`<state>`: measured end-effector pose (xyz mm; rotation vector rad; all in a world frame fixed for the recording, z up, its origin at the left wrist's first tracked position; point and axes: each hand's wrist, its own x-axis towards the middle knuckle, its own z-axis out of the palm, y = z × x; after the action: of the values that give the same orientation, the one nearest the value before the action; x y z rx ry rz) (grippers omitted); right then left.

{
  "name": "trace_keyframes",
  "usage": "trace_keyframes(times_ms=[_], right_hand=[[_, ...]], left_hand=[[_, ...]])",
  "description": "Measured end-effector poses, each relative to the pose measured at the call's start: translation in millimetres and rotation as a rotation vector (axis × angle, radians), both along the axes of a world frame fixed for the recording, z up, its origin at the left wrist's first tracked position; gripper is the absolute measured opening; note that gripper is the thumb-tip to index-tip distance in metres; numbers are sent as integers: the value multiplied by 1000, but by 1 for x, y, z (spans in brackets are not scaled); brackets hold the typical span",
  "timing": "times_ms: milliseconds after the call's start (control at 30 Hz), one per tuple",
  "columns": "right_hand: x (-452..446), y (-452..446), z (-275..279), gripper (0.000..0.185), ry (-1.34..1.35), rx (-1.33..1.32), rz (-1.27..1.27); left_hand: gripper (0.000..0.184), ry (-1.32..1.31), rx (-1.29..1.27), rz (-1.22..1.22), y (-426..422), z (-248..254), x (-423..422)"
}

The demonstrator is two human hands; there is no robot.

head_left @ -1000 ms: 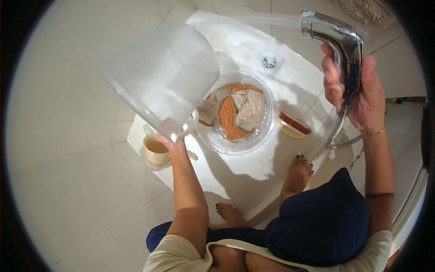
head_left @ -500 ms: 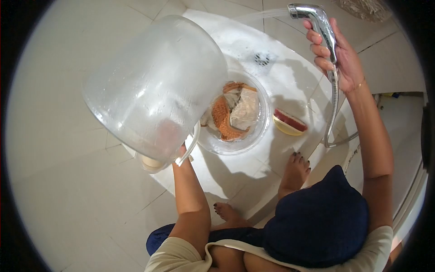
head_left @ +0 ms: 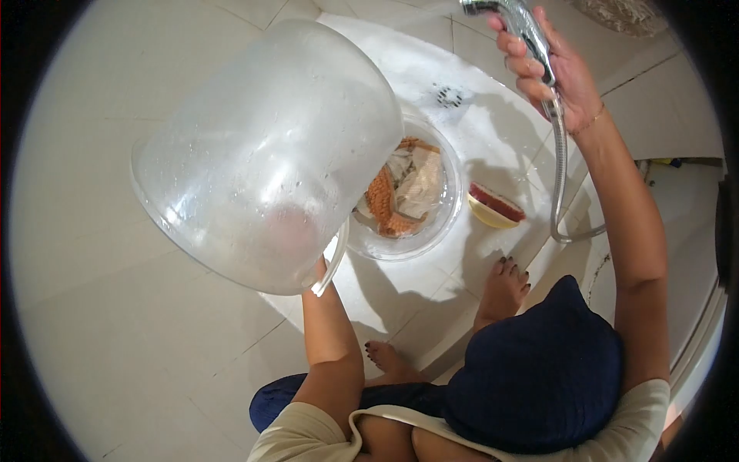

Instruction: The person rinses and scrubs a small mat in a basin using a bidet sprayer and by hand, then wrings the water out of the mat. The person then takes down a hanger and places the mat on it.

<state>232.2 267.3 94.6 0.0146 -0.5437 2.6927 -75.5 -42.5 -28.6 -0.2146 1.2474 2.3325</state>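
A large translucent bucket (head_left: 269, 146) is tilted on its side in the air, with a white handle hanging at its lower right. My left hand (head_left: 291, 233) holds it and shows blurred through the plastic. My right hand (head_left: 543, 65) is wrapped round a chrome spray head (head_left: 525, 31) at the upper right, with its metal hose (head_left: 560, 169) hanging below. Partly hidden behind the bucket, a clear round basin (head_left: 454, 208) on the white floor holds orange and pale cloths (head_left: 419, 185) in water.
A brush with a red and yellow body (head_left: 496, 206) lies right of the basin. Behind the basin is a floor drain (head_left: 449, 97). My bare feet (head_left: 500, 291) stand at the front. A shaggy mat (head_left: 620, 15) is at the top right.
My right hand has moved left and up with the spray head. The bucket has turned and come across, now covering the cup on the left and part of the basin.
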Motion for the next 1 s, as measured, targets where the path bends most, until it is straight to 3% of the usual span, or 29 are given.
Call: trace_keyframes(times_ms=[67, 100, 167, 267, 300, 333, 367, 433, 467, 533, 633, 767, 833, 1000], right_hand=[[-1, -14, 0, 53, -301, 162, -156], [0, -20, 0, 53, -300, 162, -154], [4, -32, -4, 52, -550, 282, -110], [4, -54, -5, 47, -711, 337, -64], [4, -63, -1, 44, -800, 385, -26], [7, -71, -2, 44, -806, 383, -20], [10, -80, -7, 44, -773, 385, 59], [11, -100, -4, 45, -741, 383, 151], [10, -113, 3, 45, -770, 517, 172], [6, -122, 8, 46, -796, 658, 195], [-7, -117, -2, 50, -712, 839, -56], [-16, -112, 2, 51, -693, 919, 49], [-24, -123, -3, 55, -598, 1307, 19], [-43, -132, -7, 53, -566, 1575, -167]], left_hand=[[30, 7, -3, 6, 2, 2, -4], [31, 10, -5, 11, 3, 3, -7], [32, 48, 19, -11, 5, 6, -18], [33, 215, 200, -241, -10, 6, -51], [33, 227, 187, -216, -14, 10, -59], [34, 108, -63, 116, -9, 25, -57], [34, 102, -69, 122, -25, 14, -82], [35, 289, 488, -451, -73, -14, -155], [35, 289, 483, -446, -70, -2, -150], [34, 109, 9, 232, -49, 42, -126], [41, 154, -61, 328, -47, 50, -116], [41, 97, -62, 428, -80, 31, -127], [42, 10, -32, 485, -89, 27, -126], [43, 6, -25, 481, -95, 29, -117]])
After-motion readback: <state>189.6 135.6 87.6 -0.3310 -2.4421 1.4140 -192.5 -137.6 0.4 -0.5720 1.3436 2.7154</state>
